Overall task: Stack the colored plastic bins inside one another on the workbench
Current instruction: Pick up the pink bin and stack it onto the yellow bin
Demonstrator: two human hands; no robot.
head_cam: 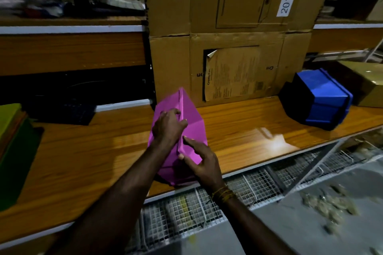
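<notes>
A magenta plastic bin [191, 118] sits tipped over on the wooden workbench [83, 151], near its front edge, with its outer walls facing up. My left hand [169, 125] grips its upper ridge. My right hand [202, 160] presses on the near wall, thumb and fingers on the plastic. A blue bin [323, 97] lies on its side at the right of the bench, with a black bin [296, 99] against its left side. At the far left edge stands a pile of green bins [14, 147] with an orange rim showing between them.
Two stacked cardboard boxes [234, 33] rise behind the magenta bin. Another brown box [364, 83] stands at the right end. A dark keyboard-like object [66, 112] lies at the back left. Wire mesh baskets [207, 203] hang below the bench front.
</notes>
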